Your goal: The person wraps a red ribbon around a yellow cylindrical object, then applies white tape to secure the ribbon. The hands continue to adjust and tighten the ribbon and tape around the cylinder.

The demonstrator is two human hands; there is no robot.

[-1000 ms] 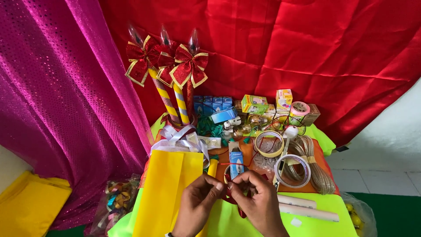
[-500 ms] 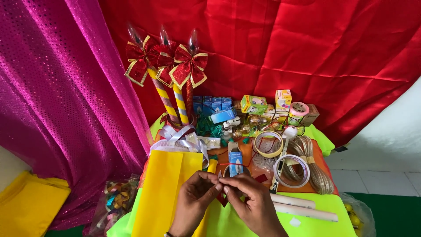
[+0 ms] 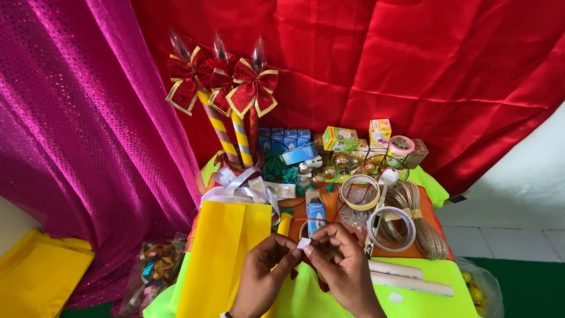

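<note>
The left hand point(image 3: 262, 277) and right hand point(image 3: 344, 268) are now working a little apart, having been pressed close together a moment ago; between their fingertips a small white scrap point(image 3: 303, 242) is showing, pinched by both thumbs and forefingers, just in front of the yellow paper bag point(image 3: 226, 253). That suggests the scrap is being peeled or pulled loose; a thin red wire point(image 3: 312, 220) is running behind the knuckles, near the small blue box point(image 3: 316, 213), though I cannot tell whether either hand is touching it.

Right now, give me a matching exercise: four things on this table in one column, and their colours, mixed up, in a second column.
Things:
1. gift bag
2. bows on the striped sticks
3. table cover
4. small piece between the fingertips of the left hand and right hand

Colours:
A. white
B. red with gold edging
C. yellow
D. bright lime green

Pairs: 1-C, 2-B, 3-D, 4-A
</note>
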